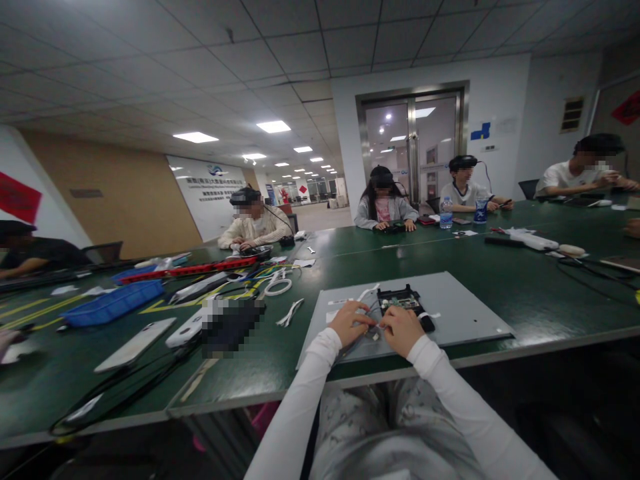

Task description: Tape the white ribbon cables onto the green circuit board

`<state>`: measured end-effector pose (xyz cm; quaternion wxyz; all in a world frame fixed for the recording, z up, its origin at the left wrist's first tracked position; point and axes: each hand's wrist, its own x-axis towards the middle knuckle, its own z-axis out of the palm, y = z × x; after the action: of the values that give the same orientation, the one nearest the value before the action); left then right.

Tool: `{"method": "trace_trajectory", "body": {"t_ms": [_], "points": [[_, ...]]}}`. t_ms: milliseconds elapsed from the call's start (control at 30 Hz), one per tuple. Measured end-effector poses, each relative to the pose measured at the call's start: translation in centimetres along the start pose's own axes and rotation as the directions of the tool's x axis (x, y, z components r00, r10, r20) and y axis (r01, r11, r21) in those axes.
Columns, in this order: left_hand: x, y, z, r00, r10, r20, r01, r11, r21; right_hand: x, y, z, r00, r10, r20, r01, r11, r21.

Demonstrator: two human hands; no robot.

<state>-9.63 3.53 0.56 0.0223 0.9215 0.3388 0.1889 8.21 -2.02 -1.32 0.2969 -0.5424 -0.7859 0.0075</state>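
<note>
My left hand [353,323] and my right hand [403,328] meet over a grey flat panel [460,300] at the table's near edge. Their fingertips are pinched close together; what lies between them is too small to make out. A thin grey cable [373,308] runs beside the left fingers. Just below the fingertips sits a small white connector [375,337] with some clear plastic. Beyond my right hand lies a black housing with an exposed circuit board [400,298], partly covered by that hand. White tape pieces stick to the panel.
Left on the green table [240,393] are white zip ties [290,312], a coiled white cable [278,287], a white phone-like slab [135,343], black cables and a blue tray [115,303]. A water bottle [446,213] stands across. Several people sit around the table.
</note>
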Motion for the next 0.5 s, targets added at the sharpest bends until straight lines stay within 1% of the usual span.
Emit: {"method": "trace_trajectory", "body": {"t_ms": [233,300,400,500], "points": [[0.03,-0.21,0.13,1.000,0.003,0.007,-0.003,1.000,0.014,0.07,0.14,0.09,1.000,-0.006,0.007,0.006,1.000,0.002],[0.05,-0.20,0.06,1.000,-0.012,-0.007,0.013,1.000,0.026,0.09,0.17,0.11,1.000,-0.003,0.001,0.003,1.000,0.004],[0.07,-0.26,0.03,0.994,-0.095,-0.058,0.098,0.993,0.063,0.08,0.20,0.17,1.000,-0.008,-0.009,0.008,1.000,0.001],[0.02,-0.62,0.37,0.964,-0.255,-0.077,0.262,0.957,0.121,0.06,0.24,0.23,1.000,-0.018,-0.012,0.018,1.000,-0.008]]}}
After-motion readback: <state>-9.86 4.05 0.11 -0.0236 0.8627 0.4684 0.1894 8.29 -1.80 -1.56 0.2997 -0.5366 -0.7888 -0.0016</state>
